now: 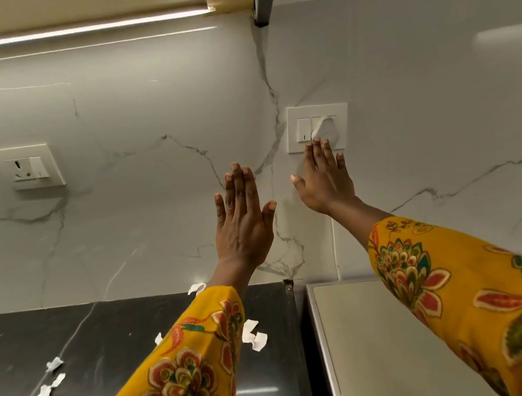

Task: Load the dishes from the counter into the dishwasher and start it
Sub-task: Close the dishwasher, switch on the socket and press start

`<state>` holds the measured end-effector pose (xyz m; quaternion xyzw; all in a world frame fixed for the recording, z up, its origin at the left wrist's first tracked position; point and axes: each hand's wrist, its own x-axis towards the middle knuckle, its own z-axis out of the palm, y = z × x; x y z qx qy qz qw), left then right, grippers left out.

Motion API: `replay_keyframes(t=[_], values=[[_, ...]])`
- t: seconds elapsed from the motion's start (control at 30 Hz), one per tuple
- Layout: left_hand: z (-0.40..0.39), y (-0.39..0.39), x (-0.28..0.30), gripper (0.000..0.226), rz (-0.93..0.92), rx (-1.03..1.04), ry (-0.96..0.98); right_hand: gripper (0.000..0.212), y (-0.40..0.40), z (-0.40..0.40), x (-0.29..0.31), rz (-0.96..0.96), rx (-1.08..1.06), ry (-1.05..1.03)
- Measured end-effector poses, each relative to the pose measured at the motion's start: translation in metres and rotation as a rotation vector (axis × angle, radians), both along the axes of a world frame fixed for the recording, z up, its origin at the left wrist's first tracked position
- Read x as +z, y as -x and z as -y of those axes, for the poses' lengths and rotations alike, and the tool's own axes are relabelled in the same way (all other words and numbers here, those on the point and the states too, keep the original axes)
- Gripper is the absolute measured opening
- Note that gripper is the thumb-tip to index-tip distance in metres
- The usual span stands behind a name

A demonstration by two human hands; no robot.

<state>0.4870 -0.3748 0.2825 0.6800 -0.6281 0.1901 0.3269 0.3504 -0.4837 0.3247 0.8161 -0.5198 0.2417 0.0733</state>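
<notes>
Dishwasher and dishes are both out of view, so you cannot tell from here whether loading is done; what you have in front of you is the wall switch plate (317,126) with a plug in it, probably the machine's supply. Your right hand (325,180) reaches it with fingers straight, fingertips at the plate's lower edge, gripping nothing, while your left hand (242,218) hovers open beside it. Two rockers sit side by side, so you risk flipping the wrong one or nudging the plug loose.
</notes>
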Motion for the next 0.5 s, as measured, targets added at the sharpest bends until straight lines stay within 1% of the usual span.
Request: replay_keyframes(t=[0.13,0.23,0.3,0.5], values=[[0.008,-0.011,-0.007,0.072,-0.022,-0.002,-0.026,0.066,-0.011,0.011,0.001,-0.038,-0.047,0.067],[0.012,-0.019,-0.014,0.072,-0.030,-0.012,-0.053,0.066,-0.018,0.016,0.002,-0.047,-0.129,0.116],[0.015,-0.025,-0.019,0.072,-0.030,-0.016,-0.064,0.067,-0.020,0.018,0.005,-0.037,-0.175,0.117],[0.023,-0.038,-0.032,0.073,-0.041,-0.020,-0.096,0.074,-0.023,0.030,0.009,-0.052,-0.212,0.102]])
